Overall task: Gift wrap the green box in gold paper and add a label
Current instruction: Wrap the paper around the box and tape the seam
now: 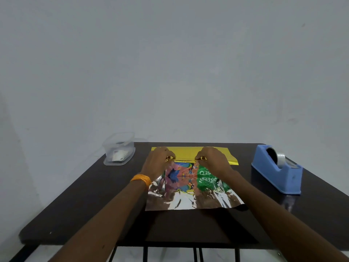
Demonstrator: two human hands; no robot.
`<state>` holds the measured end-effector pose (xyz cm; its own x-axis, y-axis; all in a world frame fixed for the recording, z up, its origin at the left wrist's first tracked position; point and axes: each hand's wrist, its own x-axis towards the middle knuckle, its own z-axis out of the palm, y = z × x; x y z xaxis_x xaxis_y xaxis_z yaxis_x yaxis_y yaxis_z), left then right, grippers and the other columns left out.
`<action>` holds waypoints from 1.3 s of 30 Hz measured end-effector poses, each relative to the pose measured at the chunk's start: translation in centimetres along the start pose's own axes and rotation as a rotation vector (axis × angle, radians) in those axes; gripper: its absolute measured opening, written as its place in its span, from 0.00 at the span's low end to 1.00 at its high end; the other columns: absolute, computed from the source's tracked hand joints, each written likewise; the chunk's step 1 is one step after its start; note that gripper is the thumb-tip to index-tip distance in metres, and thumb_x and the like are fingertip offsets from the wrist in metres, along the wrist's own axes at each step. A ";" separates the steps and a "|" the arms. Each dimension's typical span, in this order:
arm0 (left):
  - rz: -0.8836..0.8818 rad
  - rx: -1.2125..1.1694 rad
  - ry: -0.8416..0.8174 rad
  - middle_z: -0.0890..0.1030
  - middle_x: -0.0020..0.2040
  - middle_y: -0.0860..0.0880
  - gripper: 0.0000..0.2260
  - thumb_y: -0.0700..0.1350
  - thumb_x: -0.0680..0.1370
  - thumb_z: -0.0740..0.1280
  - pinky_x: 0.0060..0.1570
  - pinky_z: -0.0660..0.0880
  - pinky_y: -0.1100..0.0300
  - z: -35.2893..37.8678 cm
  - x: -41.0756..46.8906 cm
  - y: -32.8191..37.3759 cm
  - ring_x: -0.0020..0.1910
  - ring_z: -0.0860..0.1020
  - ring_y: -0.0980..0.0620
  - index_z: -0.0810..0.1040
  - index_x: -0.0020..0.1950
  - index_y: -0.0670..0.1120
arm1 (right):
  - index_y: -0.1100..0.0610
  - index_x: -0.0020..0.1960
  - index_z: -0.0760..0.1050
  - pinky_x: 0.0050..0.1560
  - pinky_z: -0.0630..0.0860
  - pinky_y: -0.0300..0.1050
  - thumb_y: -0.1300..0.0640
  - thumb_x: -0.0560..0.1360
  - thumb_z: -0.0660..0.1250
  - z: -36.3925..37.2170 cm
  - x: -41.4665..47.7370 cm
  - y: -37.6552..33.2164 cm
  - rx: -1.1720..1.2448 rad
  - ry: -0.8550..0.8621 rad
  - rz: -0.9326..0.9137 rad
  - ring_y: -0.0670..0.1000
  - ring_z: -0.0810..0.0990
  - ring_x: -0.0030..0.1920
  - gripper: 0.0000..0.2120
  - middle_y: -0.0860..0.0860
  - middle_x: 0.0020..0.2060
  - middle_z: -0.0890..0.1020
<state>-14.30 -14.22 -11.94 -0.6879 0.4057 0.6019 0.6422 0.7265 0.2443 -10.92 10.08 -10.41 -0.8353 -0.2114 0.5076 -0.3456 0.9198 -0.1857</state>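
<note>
The green box (pixel 205 173) sits mid-table on the gold paper (pixel 188 152), whose silver underside faces up. The left hand (pixel 156 162) and right hand (pixel 213 161) each pinch a fold of paper along the box's far edge. Bare dark table (pixel 85 205) lies on both sides and in front, with a clear plastic container (pixel 119 150) at the far left corner and a blue tape dispenser (pixel 277 169) near the right edge, apart from the sheet.
</note>
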 end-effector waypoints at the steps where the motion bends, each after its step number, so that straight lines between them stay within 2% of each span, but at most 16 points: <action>1: -0.005 -0.006 -0.006 0.80 0.47 0.49 0.08 0.43 0.73 0.74 0.48 0.76 0.49 -0.9 -0.3 -1.0 0.47 0.77 0.48 0.83 0.51 0.49 | 0.54 0.54 0.84 0.48 0.73 0.48 0.56 0.77 0.70 0.0 0.0 0.1 0.006 -0.001 0.000 0.53 0.78 0.55 0.07 0.51 0.51 0.83; 4: -0.050 -0.003 -0.003 0.81 0.44 0.49 0.08 0.39 0.71 0.75 0.47 0.77 0.49 -2.9 -1.2 -2.9 0.44 0.78 0.49 0.84 0.48 0.48 | 0.54 0.53 0.84 0.48 0.73 0.47 0.57 0.77 0.71 -0.1 0.1 0.2 0.020 -0.001 -0.005 0.53 0.78 0.54 0.07 0.50 0.50 0.83; 7: -0.153 0.080 0.043 0.83 0.48 0.48 0.08 0.36 0.73 0.72 0.50 0.77 0.51 -3.8 -1.5 -3.7 0.48 0.79 0.47 0.85 0.50 0.47 | 0.54 0.53 0.84 0.49 0.73 0.48 0.58 0.76 0.71 -0.1 0.1 0.2 0.014 0.000 -0.005 0.53 0.78 0.55 0.07 0.50 0.51 0.83; 11: -0.171 0.145 0.236 0.83 0.49 0.44 0.13 0.31 0.74 0.67 0.49 0.77 0.48 -4.0 -1.7 -3.3 0.49 0.78 0.43 0.84 0.53 0.43 | 0.54 0.54 0.84 0.49 0.73 0.47 0.58 0.77 0.71 0.0 0.0 0.2 0.011 -0.004 0.001 0.53 0.77 0.56 0.07 0.50 0.51 0.83; 15: -0.199 0.105 0.350 0.82 0.49 0.47 0.14 0.31 0.71 0.65 0.48 0.75 0.48 -3.1 -1.1 -1.1 0.49 0.76 0.45 0.82 0.50 0.45 | 0.54 0.53 0.84 0.48 0.73 0.48 0.57 0.76 0.71 0.0 -0.1 0.2 0.017 0.001 0.007 0.52 0.77 0.55 0.07 0.50 0.51 0.82; 19: -0.057 0.033 0.237 0.81 0.52 0.49 0.08 0.40 0.75 0.67 0.54 0.72 0.51 -1.0 -0.3 1.9 0.54 0.75 0.49 0.82 0.52 0.47 | 0.53 0.53 0.84 0.47 0.73 0.47 0.57 0.77 0.71 0.0 -0.1 0.2 0.019 0.015 0.005 0.52 0.78 0.54 0.06 0.49 0.50 0.83; 22: 0.012 0.088 0.089 0.82 0.55 0.48 0.09 0.45 0.78 0.67 0.56 0.73 0.49 0.8 0.7 2.4 0.58 0.76 0.47 0.83 0.56 0.47 | 0.53 0.54 0.84 0.48 0.73 0.47 0.56 0.77 0.71 0.0 -0.2 0.2 0.004 0.012 -0.003 0.52 0.78 0.55 0.07 0.49 0.51 0.83; 25: -0.001 0.092 -0.028 0.82 0.53 0.49 0.09 0.47 0.78 0.68 0.53 0.74 0.47 1.6 1.0 2.0 0.54 0.77 0.46 0.83 0.56 0.49 | 0.53 0.54 0.84 0.48 0.73 0.48 0.56 0.76 0.71 -0.1 0.0 0.4 0.018 -0.001 -0.007 0.52 0.78 0.55 0.07 0.49 0.51 0.83; 31: -0.054 0.091 0.019 0.82 0.53 0.51 0.08 0.45 0.77 0.70 0.53 0.73 0.48 2.0 1.0 2.1 0.54 0.77 0.48 0.84 0.54 0.51 | 0.53 0.56 0.83 0.46 0.70 0.44 0.53 0.75 0.73 -0.8 0.3 0.9 0.071 -0.037 -0.007 0.50 0.78 0.54 0.11 0.48 0.53 0.82; 34: -0.073 0.087 0.019 0.81 0.52 0.50 0.08 0.44 0.77 0.70 0.54 0.72 0.49 2.3 0.9 2.1 0.54 0.76 0.48 0.84 0.55 0.50 | 0.51 0.54 0.83 0.45 0.68 0.43 0.52 0.75 0.73 -0.8 0.4 1.4 0.023 -0.055 -0.028 0.49 0.78 0.53 0.09 0.46 0.52 0.82; 39: -0.087 0.150 0.003 0.79 0.55 0.51 0.12 0.50 0.77 0.69 0.55 0.70 0.51 2.5 0.8 2.9 0.57 0.74 0.49 0.81 0.60 0.50 | 0.50 0.51 0.84 0.42 0.69 0.44 0.52 0.73 0.75 -0.6 0.6 1.3 0.001 -0.045 -0.019 0.49 0.78 0.49 0.07 0.46 0.48 0.82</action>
<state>-13.85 -10.40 -12.68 -0.7375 0.3360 0.5859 0.5224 0.8336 0.1796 -11.60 11.38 -9.87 -0.8467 -0.2438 0.4729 -0.3625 0.9149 -0.1774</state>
